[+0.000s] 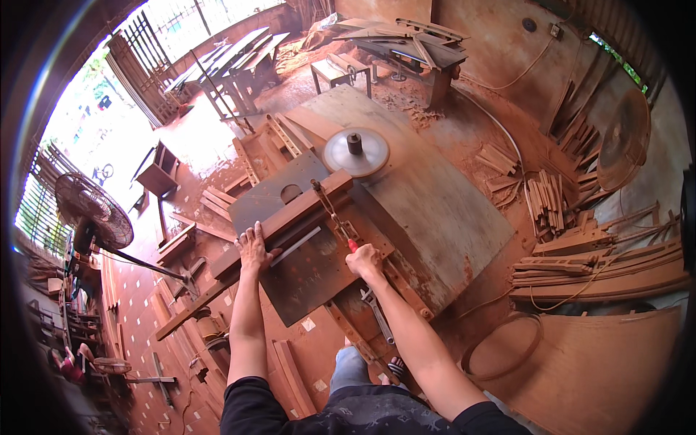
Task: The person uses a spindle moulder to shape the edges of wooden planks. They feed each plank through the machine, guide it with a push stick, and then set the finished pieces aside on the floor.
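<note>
A reddish-brown wooden beam (308, 206) lies slantwise across a dark metal plate (297, 290). My left hand (254, 251) lies on the beam's near-left part, fingers stretched over it and thumb apart. My right hand (364, 261) is closed around the red handle (353, 245) of a metal toggle clamp (332, 210), whose upper end reaches the beam's far-right end. Just beyond that end is a round saw blade (336, 154) with a dark hub in its middle. An adjustable wrench (380, 319) is below my right hand, beside the wooden rails.
The grey worktop (435, 210) extends right of the blade. Stacked timber (565, 272) and a wooden hoop (500, 348) lie at right. A standing fan (94, 210) is at left, another fan (625, 138) at right. Benches with boards (406, 43) stand behind. Wood strips lie on the tiled floor.
</note>
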{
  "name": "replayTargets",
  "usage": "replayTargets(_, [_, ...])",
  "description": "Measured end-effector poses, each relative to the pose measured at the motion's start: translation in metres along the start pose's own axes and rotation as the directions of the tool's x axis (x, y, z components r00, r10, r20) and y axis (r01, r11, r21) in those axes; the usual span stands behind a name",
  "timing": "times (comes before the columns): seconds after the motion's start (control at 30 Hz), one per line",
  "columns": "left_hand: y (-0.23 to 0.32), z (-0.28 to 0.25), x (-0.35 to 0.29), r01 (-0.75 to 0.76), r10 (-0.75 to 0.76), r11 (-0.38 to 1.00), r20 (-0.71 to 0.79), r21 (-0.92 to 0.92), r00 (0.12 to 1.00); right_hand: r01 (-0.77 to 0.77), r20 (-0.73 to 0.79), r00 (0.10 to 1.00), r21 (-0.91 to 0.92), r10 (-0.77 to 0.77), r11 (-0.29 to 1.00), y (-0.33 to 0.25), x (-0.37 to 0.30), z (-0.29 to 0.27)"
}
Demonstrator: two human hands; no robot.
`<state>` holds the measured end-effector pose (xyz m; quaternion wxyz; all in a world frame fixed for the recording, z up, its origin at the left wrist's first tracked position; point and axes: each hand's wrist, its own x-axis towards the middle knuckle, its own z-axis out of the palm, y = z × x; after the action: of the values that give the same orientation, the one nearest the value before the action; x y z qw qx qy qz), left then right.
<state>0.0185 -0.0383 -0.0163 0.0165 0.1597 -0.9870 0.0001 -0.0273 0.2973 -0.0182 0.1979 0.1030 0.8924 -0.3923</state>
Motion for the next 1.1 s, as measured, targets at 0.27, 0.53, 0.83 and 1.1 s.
replayTargets(0.27, [-0.004,0.005,0.003,0.003,-0.004,1.0,0.012,0.003,1.0,-0.002,0.035,0.999,-0.003,0.002,1.0,-0.003,0.0,-0.002])
replayTargets(0.53, [-0.008,0.011,0.008,-0.015,0.015,1.0,-0.015,0.02,1.0,0.008,0.01,1.0,-0.012,-0.008,1.0,-0.001,0.008,0.005])
replayTargets(0.83, [-0.012,0.015,0.011,-0.019,0.019,1.0,-0.03,0.002,0.999,-0.01,-0.003,1.0,-0.042,0.01,0.999,-0.004,0.012,0.008])
replayTargets(1.1, [-0.007,0.011,0.009,-0.012,0.012,1.0,-0.009,0.003,1.0,-0.025,0.027,0.999,-0.055,0.026,0.998,-0.006,0.01,0.004])
